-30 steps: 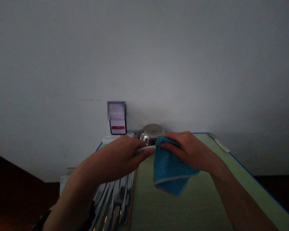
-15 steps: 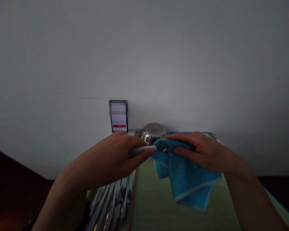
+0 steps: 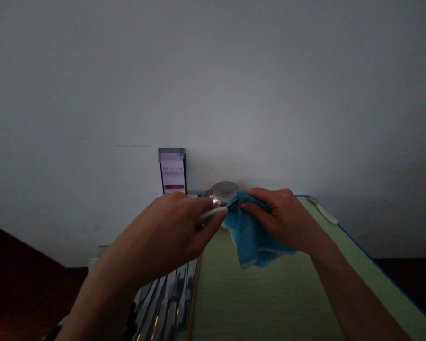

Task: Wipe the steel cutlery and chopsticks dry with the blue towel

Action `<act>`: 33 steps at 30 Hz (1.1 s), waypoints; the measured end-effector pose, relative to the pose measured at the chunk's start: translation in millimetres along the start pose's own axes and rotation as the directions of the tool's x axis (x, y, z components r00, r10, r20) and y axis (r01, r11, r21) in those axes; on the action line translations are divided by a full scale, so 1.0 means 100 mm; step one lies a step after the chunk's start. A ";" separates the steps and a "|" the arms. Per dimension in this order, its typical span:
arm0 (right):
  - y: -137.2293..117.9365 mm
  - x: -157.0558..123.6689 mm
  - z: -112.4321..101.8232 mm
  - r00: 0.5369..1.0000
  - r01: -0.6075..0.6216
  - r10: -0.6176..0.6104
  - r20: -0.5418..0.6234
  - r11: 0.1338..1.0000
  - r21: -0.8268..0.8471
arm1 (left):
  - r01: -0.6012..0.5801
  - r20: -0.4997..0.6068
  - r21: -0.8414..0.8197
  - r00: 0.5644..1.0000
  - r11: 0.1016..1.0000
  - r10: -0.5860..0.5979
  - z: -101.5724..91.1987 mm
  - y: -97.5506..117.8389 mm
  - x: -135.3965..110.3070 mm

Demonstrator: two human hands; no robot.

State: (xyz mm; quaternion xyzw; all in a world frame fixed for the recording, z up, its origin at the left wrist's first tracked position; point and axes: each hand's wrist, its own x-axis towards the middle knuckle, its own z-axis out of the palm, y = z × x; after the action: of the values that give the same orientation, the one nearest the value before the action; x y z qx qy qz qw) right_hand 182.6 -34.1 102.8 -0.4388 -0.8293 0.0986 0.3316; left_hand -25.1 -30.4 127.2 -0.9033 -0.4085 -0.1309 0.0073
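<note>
My left hand (image 3: 184, 222) is closed round the white handle (image 3: 213, 214) of a utensil, which points to the right. A blue cloth (image 3: 252, 237) with a pale edge covers most of the utensil's far end, so its kind is hidden. Pinched between the thumb and fingers of my right hand (image 3: 280, 213), the cloth wraps that end and hangs down over the table. Behind both hands, close to the wall, a shiny metal bowl (image 3: 224, 190) rests upside down.
A phone (image 3: 173, 175) showing a timer leans on the wall. Several metal knives and other cutlery (image 3: 165, 298) lie in a row at the left of the green table (image 3: 255, 303). Near the table's far right edge lies a white-handled utensil (image 3: 326, 213).
My right hand has moved left and slightly up with the cloth, nearer my left hand. The white handle is tilted more upward. The utensil at the right edge has come into fuller view.
</note>
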 end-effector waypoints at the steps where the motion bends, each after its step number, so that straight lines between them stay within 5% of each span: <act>1: -0.01 0.00 0.00 1.000 0.007 -0.007 0.010 1.000 -0.009 | -0.002 0.013 -0.022 1.000 1.000 0.002 -0.01 -0.01 0.00; 8: 0.01 -0.02 -0.17 0.953 0.034 -0.054 0.299 0.997 0.074 | -0.029 0.158 -0.218 0.985 0.976 0.064 -0.04 -0.17 -0.01; 11: 0.08 -0.05 -0.22 0.939 0.029 -0.066 0.338 0.993 0.114 | -0.017 0.162 -0.201 0.986 0.980 0.050 -0.01 -0.22 -0.02; 14: 0.10 -0.05 -0.21 0.965 0.005 -0.049 0.256 0.985 0.170 | -0.013 0.117 -0.175 0.993 0.984 0.034 -0.01 -0.18 -0.01; 17: 0.03 -0.02 -0.16 0.996 -0.059 0.078 -0.050 0.950 0.308 | 0.040 0.061 -0.225 0.998 0.974 -0.027 -0.03 -0.05 0.02; 20: -0.04 0.02 -0.09 0.896 -0.101 0.319 -0.309 0.824 0.557 | 0.052 0.028 -0.368 0.999 0.928 -0.045 -0.05 0.15 0.08; 24: -0.04 0.08 -0.09 0.835 -0.092 0.432 -0.340 0.720 0.688 | 0.099 0.024 -0.434 0.995 0.895 -0.098 -0.05 0.34 0.24; 33: 0.49 0.15 -0.35 0.892 -0.241 0.440 -0.103 0.656 0.715 | 0.128 0.092 -0.509 0.991 0.851 -0.095 0.02 0.27 0.82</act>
State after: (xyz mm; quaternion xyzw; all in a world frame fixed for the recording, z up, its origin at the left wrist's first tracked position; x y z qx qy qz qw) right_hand 231.2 2.5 113.8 -0.4430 -0.5822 0.3981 0.5535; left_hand 47.1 12.7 148.2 -0.8510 -0.4105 -0.2065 -0.2545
